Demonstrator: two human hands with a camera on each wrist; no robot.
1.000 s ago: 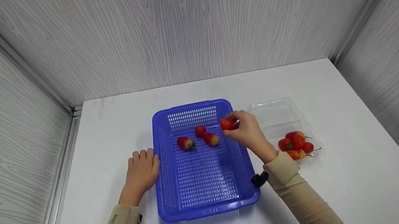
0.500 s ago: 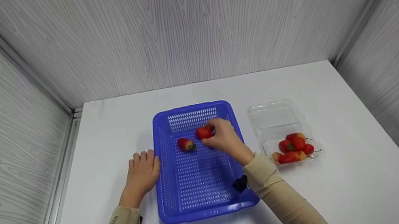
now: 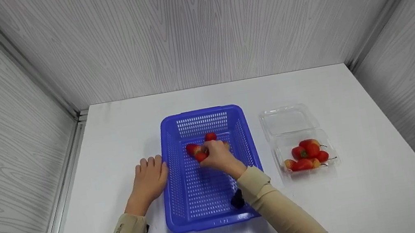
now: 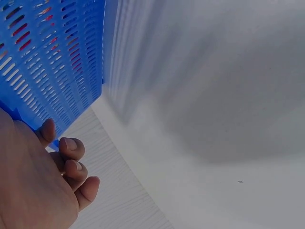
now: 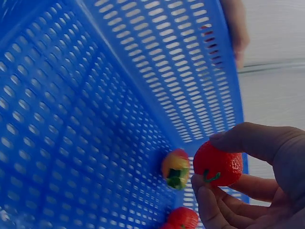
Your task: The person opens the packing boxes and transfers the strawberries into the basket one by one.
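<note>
In my right hand [image 3: 219, 156] I pinch a red fruit [image 5: 217, 164], round and dimpled with a short green stem, between thumb and fingers. It hangs low inside the blue plastic basket [image 3: 177, 188]. Close by in the basket lies a red-and-yellow fruit [image 5: 175, 167] with a green leafy cap. Behind my right hand a red fruit [image 3: 210, 136] shows, and another is mostly covered by the hand. My left hand [image 3: 150, 179] rests against the basket's left rim, its fingers loosely bent outside the basket wall in the left wrist view.
A clear plastic clamshell box [image 3: 288, 120] lies with its lid folded back to the right of the basket. Several red and yellow fruits [image 3: 312, 150], some with thin stems, sit in it. Pale wood-grain panels [image 3: 194, 31] enclose the white table [image 3: 383, 172] at the back and sides.
My right hand has carried the red fruit left from the basket's right side, down towards the leafy-capped fruit. My left hand has stayed at the rim.
</note>
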